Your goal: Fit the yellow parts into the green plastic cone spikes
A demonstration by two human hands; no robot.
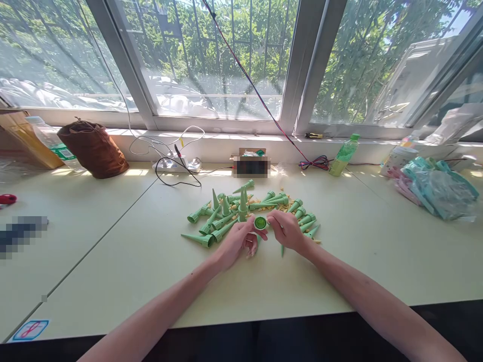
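Observation:
My left hand [241,237] is closed around a green plastic watering spike [260,223], its round open end turned up toward me. Close against the right side of that rim is my right hand [285,227], with thumb and fingers pinched together; whatever they hold is hidden or too small to make out. Just beyond both hands lies a loose pile of similar green spikes [226,221], most on their sides and a few standing point up. Small yellowish pieces [284,198] are scattered among them.
A small box [251,165] stands behind the pile, beside a power strip with cables [171,163]. Brown pouch [94,148] and clear bottle [56,146] sit at left. A green bottle [344,156] and plastic bags [433,188] are at right, under the windows.

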